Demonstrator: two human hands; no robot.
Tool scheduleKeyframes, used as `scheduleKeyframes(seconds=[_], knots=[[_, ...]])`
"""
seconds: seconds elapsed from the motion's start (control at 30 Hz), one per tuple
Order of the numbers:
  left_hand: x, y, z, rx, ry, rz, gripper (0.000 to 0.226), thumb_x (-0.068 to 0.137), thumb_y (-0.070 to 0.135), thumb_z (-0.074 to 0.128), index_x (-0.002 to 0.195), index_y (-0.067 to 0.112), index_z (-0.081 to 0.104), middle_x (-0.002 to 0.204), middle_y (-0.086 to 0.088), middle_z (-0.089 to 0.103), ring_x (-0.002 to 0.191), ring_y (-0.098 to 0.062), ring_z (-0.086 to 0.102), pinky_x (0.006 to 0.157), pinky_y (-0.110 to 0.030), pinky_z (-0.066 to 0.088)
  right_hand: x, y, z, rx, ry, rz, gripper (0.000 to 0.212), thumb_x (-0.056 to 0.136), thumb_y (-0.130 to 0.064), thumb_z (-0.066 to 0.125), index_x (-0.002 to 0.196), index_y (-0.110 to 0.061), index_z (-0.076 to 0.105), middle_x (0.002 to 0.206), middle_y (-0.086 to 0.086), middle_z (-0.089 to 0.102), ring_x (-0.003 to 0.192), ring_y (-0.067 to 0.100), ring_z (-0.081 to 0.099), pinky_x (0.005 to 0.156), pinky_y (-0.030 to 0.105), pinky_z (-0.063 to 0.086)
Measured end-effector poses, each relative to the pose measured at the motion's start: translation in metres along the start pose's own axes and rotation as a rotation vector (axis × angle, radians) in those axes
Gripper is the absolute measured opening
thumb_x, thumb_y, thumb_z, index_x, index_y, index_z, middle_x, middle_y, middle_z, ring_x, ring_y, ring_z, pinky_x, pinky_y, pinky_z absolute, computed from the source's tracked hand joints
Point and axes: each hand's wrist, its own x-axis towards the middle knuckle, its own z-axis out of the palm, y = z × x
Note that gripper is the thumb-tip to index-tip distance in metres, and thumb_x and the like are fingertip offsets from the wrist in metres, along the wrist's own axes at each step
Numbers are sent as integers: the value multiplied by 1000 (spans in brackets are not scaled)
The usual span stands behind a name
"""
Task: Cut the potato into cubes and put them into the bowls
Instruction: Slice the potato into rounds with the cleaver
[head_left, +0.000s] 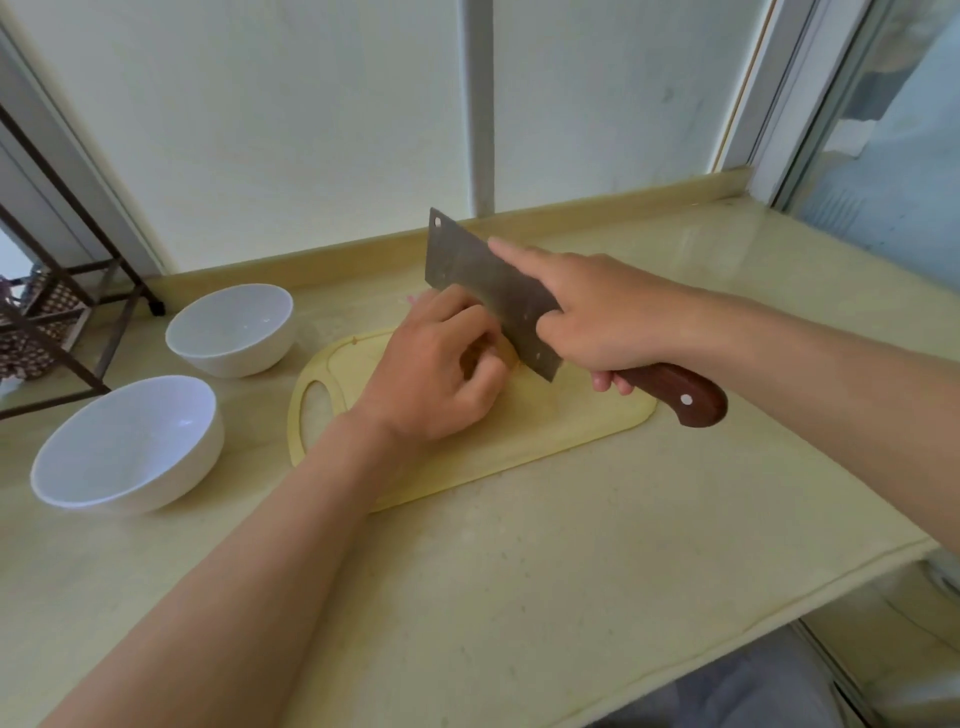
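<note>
Potato: pale yellow potato (506, 353) on pale oval plastic cutting board (519, 431), mid-counter, mostly hidden
Bowls: two white ceramic bowls (130, 441), counter's left edge
Cleaver: wood-handled steel cleaver (493, 291); no legible writing
Left hand (441, 374): fingers curled on potato
Right hand (608, 317): gripping handle, forefinger along blade

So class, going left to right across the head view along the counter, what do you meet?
Dark metal rack → nearer white ceramic bowl → pale wooden cutting board → left hand → steel cleaver → right hand.
</note>
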Motion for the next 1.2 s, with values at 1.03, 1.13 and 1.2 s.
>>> scheduleKeyframes(seconds=[1.03, 1.13, 1.2], knots=[[1, -9, 4, 4, 0, -22, 21, 79, 18, 46, 81, 5, 63, 82, -8, 54, 76, -24, 48, 71, -31, 40, -14, -18, -18, -136, -122, 9, 85, 99, -5, 35, 160, -55, 1, 56, 9, 62, 31, 14, 56, 40, 28, 50], [2, -8, 4, 0, 3, -15, 22, 78, 19, 46, 80, 4, 62, 82, -8, 55, 76, -23, 48, 72, -29, 38, 0, -16, 1, -132, -135, 1, 84, 98, -4, 35, 160, -53, 5, 76, 13, 61, 33, 14, 57, 42, 30, 52], [2, -7, 4, -15, 4, -1, 21, 76, 16, 46, 78, 3, 62, 82, -7, 57, 76, -22, 49, 73, -32, 40, 9, -13, 16, -133, -150, -3, 84, 98, -6, 35, 158, -55, 3, 91, 15, 62, 39, 18, 61, 42, 30, 53]])
